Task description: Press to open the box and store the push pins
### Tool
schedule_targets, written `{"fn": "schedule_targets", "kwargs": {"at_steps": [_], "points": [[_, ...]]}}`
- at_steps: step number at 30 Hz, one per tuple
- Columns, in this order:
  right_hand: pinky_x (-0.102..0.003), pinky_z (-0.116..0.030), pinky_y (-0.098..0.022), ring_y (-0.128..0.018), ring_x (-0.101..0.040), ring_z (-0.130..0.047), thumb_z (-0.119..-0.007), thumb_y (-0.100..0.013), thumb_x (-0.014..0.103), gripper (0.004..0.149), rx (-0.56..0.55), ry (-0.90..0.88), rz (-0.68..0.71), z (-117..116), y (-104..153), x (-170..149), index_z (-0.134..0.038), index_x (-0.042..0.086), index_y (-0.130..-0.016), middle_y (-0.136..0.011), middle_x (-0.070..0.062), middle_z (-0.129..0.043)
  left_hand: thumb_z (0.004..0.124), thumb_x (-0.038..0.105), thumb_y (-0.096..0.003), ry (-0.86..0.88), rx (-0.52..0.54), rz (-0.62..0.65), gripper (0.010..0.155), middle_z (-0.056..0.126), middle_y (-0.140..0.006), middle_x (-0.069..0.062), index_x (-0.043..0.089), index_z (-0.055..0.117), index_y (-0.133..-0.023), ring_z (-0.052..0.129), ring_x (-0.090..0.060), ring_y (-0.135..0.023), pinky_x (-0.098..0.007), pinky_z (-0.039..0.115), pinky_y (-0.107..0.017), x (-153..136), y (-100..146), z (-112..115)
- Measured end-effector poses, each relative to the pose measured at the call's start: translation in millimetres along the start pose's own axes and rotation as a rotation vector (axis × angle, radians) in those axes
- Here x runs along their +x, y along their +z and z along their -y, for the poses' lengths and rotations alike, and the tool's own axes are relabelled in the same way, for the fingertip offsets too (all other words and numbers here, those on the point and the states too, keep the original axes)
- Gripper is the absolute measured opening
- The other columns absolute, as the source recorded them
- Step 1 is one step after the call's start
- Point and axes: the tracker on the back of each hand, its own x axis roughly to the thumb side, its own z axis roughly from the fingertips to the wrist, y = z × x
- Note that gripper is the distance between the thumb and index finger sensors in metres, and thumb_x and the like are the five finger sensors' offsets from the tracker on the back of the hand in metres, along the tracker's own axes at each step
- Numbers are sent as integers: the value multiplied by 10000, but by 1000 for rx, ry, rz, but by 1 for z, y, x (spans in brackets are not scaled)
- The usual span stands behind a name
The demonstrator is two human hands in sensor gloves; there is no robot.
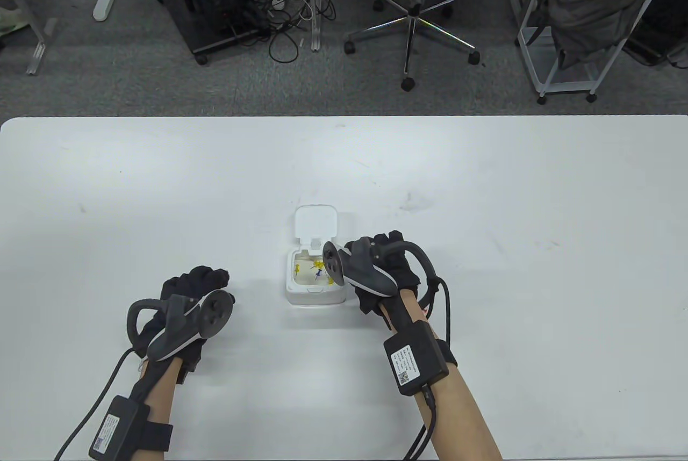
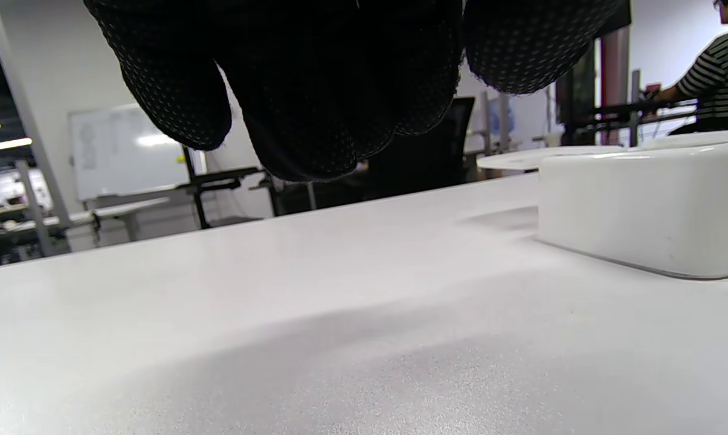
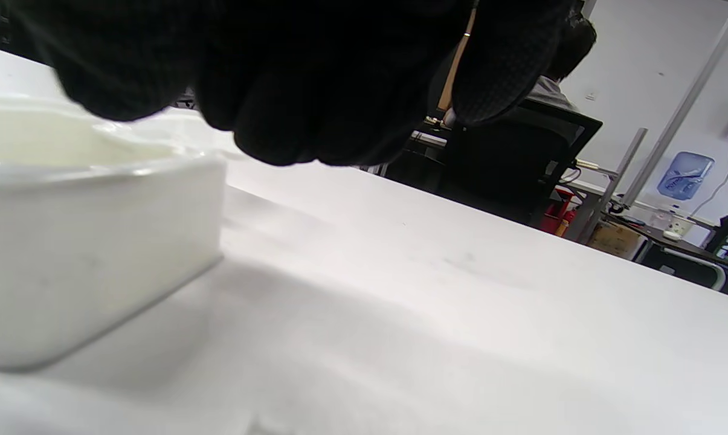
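A small white box (image 1: 314, 297) stands on the table with its lid (image 1: 316, 222) flipped open toward the far side. Several yellow and blue push pins (image 1: 317, 269) lie inside it. My right hand (image 1: 371, 249) is just right of the box, its tracker hanging over the box's right rim. In the right wrist view its fingers (image 3: 291, 78) are bunched above the box wall (image 3: 86, 241), and nothing shows between them. My left hand (image 1: 207, 278) rests left of the box with fingers (image 2: 315, 90) curled, apart from the box (image 2: 641, 205), holding nothing visible.
The white table (image 1: 484, 187) stretches wide on all sides of the box. Beyond its far edge are an office chair (image 1: 414, 15), a white rack (image 1: 586, 26) and cables on the floor.
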Motion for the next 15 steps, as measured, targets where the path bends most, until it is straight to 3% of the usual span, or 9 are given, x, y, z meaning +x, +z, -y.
{"fn": "schedule_targets", "kwargs": {"at_steps": [15], "points": [[-598, -653, -746, -784, -203, -927, -782, -363, 505, 529, 93, 28, -25, -49, 10, -12, -705, 343, -861, -837, 107, -903, 669, 510, -517, -1, -17, -3, 533, 818, -1027, 18, 300, 718, -1005, 977, -178, -785, -504, 781, -743, 0, 2, 3]]}}
